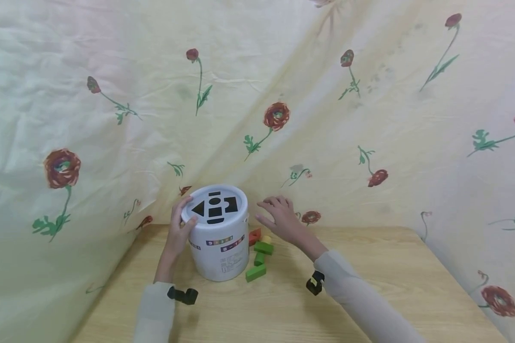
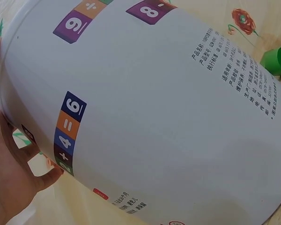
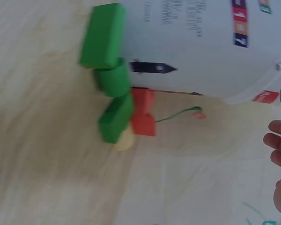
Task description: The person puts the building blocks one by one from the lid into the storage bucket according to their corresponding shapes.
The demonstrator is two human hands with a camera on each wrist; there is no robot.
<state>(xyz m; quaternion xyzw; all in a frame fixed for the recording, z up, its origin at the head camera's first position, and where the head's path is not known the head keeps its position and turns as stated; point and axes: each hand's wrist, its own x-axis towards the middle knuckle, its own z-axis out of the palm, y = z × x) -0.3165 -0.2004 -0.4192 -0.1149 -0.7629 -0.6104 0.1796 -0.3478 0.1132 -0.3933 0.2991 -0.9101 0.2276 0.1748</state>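
A white shape-sorter bucket (image 1: 214, 264) stands on the table, its lid cut with a triangle, a circle, rectangles and other holes. At the lid's left edge my left hand (image 1: 179, 226) grips the bucket, thumb near the front of the rim; in the left wrist view the same hand (image 2: 9, 173) lies against its printed side. My right hand (image 1: 281, 220) hovers right of the bucket, fingers loosely extended and holding nothing. Below it lie green blocks (image 1: 263, 247), a red notched block (image 3: 143, 112) and a yellow block (image 3: 125, 139), all close beside the bucket.
The wooden table (image 1: 274, 314) runs back to a pale cloth (image 1: 154, 109) printed with red flowers, which hangs behind it and at both sides. One part of the bucket's handle (image 3: 257, 89) curves along its side in the right wrist view.
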